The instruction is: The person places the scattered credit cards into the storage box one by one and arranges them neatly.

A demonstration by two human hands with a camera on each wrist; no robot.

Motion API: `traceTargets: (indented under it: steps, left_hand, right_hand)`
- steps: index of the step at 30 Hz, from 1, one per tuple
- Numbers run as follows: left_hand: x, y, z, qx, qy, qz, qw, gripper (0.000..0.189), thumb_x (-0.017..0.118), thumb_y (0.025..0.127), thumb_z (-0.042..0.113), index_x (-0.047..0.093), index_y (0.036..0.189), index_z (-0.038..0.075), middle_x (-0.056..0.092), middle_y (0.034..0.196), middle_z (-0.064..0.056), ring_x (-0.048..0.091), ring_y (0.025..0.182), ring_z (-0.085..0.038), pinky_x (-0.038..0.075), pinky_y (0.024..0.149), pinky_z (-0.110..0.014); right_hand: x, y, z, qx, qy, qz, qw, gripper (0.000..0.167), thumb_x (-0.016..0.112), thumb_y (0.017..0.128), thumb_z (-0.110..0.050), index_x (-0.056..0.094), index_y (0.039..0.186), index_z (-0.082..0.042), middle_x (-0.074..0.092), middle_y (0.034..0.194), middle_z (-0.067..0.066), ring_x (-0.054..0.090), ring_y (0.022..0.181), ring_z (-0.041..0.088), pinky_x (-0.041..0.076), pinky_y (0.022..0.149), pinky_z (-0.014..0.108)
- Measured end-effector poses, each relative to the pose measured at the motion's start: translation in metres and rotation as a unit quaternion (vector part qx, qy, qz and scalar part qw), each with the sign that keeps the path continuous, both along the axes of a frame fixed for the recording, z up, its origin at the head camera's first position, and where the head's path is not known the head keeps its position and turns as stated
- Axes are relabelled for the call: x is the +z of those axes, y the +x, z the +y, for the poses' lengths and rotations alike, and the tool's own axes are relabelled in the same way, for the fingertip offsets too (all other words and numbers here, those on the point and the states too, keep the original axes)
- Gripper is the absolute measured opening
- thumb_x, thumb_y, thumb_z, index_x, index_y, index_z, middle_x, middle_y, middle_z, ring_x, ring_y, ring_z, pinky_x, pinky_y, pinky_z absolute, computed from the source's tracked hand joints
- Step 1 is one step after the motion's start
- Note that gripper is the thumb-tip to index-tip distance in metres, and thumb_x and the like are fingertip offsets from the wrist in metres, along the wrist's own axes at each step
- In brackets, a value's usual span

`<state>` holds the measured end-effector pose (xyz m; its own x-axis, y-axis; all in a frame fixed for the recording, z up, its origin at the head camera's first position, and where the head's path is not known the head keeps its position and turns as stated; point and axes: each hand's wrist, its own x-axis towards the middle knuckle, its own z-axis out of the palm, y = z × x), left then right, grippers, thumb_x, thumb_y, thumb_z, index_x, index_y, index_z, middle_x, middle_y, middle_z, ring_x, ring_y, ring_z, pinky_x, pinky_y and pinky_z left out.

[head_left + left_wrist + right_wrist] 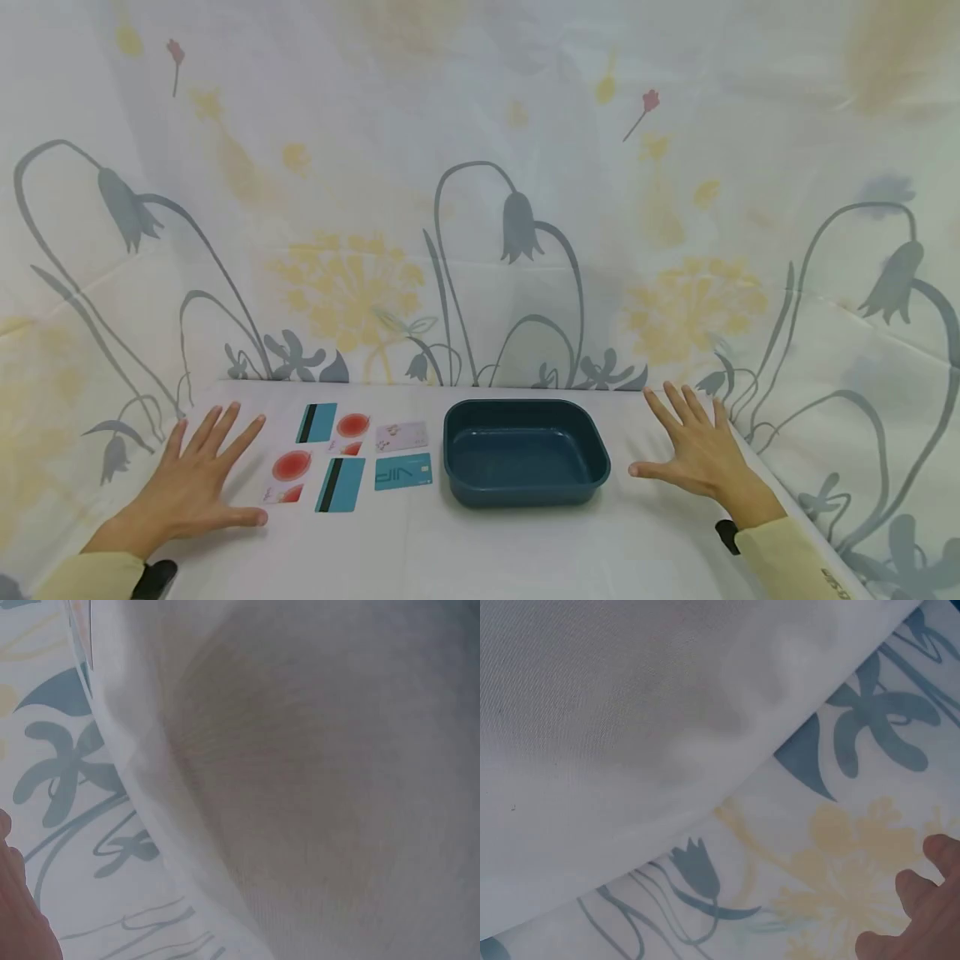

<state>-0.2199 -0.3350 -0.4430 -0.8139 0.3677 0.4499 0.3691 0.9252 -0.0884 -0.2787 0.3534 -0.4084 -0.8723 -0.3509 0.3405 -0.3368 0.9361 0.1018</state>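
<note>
My left hand (193,483) is spread with straight fingers at the left of the white table, just beside the cards, holding nothing. On the other side my right hand (693,450) is spread too, to the right of a dark blue rectangular tub (525,497). Between left hand and tub lie several cards: a white card with a red circle (291,467), another such card (352,425), a blue striped card (341,485), a second striped one (321,422), a pale floral card (401,437) and a blue VIP card (403,472). Fingers show at the edges of both wrist views.
A white cloth (480,554) covers the table. Behind and at both sides hangs a flower-printed curtain (480,208), meeting the table's back edge. Dark bands (155,578) sit at the wrists, by pale yellow sleeves (791,558).
</note>
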Motion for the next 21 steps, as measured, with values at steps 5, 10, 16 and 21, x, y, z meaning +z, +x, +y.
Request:
traceTargets:
  steps: [5,10,16,21]
  left_hand:
    - [0.0,0.0,0.002,-0.001,0.016,-0.029,0.9994,0.122,0.065,0.062,0.079,0.011,0.155,0.022,0.003,0.159,-0.017,-0.014,0.144,-0.027,-0.021,0.107,-0.047]
    - [0.004,-0.002,0.007,-0.014,0.053,-0.072,0.9959,0.117,0.07,0.064,0.073,0.016,0.154,0.02,0.015,0.155,-0.022,0.006,0.142,-0.041,-0.01,0.112,-0.049]
    - [0.012,-0.001,0.021,0.016,0.092,-0.163,0.9822,0.119,0.069,0.063,0.074,0.012,0.154,0.024,0.022,0.151,-0.024,0.042,0.121,-0.05,0.044,0.083,-0.062]
    - [0.012,-0.003,0.029,0.032,0.115,-0.204,0.9717,0.119,0.07,0.064,0.073,0.012,0.154,0.021,0.022,0.151,-0.025,0.05,0.114,-0.052,0.049,0.073,-0.059]
  right_hand:
    - [-0.002,0.0,-0.003,0.005,-0.02,-0.011,0.9997,0.111,0.058,0.07,-0.079,0.016,0.154,-0.019,0.014,0.157,0.019,0.015,0.14,0.045,-0.001,0.108,0.063]
    - [-0.003,0.0,-0.008,0.017,-0.039,-0.025,0.9988,0.111,0.06,0.07,-0.077,0.015,0.154,-0.021,0.017,0.155,0.022,0.019,0.138,0.046,0.014,0.107,0.063]
    - [-0.008,-0.002,-0.018,0.036,-0.058,-0.023,0.9974,0.111,0.063,0.069,-0.075,0.015,0.154,-0.022,0.022,0.153,0.022,0.028,0.135,0.043,0.021,0.105,0.06]
    - [-0.01,-0.001,-0.029,0.048,-0.09,-0.034,0.9942,0.108,0.066,0.071,-0.071,0.016,0.154,-0.023,0.026,0.152,0.02,0.037,0.129,0.047,0.028,0.101,0.061]
